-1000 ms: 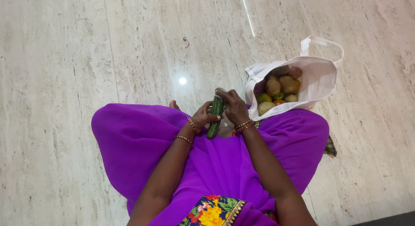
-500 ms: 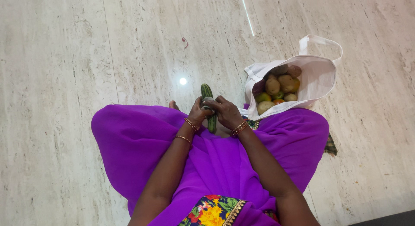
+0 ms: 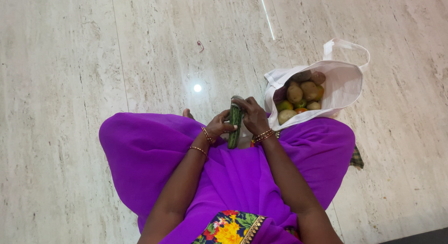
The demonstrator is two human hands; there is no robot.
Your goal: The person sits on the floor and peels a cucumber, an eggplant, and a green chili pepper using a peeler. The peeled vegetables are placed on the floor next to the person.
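Observation:
I sit on the floor in a purple garment. My left hand grips a dark green cucumber around its middle, holding it nearly upright above my lap. My right hand is closed over the cucumber's far end, with a small grey thing, perhaps a peeler, under the fingers; I cannot tell what it is. Both wrists wear bangles.
A white cloth bag lies open on the marble floor to my right, holding potatoes, green and orange fruits. A small red scrap lies on the floor ahead. A checked cloth peeks out beside my right knee.
My right hand has slid from the cucumber's middle up to its far end. The cucumber has tilted slightly to the right and now sits lower in my left hand.

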